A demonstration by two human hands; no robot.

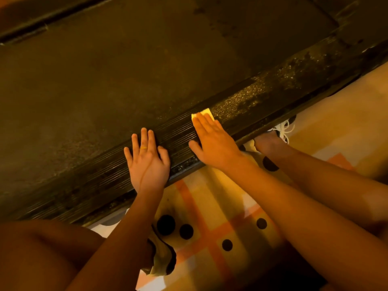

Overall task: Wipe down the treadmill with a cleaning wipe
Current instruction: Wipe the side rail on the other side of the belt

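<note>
Holding bare bent knee (42, 255) at lower left, closest to lens, over yellow floor mat with orange stripes and black dots (210, 234); crouching this low probably to reach the deck edge.

Pressing small folded pale cleaning wipe (204, 112) onto black ribbed side rail of treadmill (100, 177) with right hand (212, 141), fingers straight and together, palm flat, nothing clenched. Judging flat palm to be spreading pressure across the ribs. Seeing only far corner of wipe past fingertips, remainder hidden under hand.

Laying left hand (147, 162) released, fingers splayed, flat on same rail just beside right, grasping nothing; likely bracing body weight.

Noting speckled dusty patch on rail beyond wipe, toward upper right; judging that stretch not yet done.

Noting wide dark running belt (126, 70) above rail, touched by neither hand.

Noting shoe with white laces (283, 129) at rail edge near right wrist, also crumpled dark cloth (163, 261) on mat beneath left forearm.
</note>
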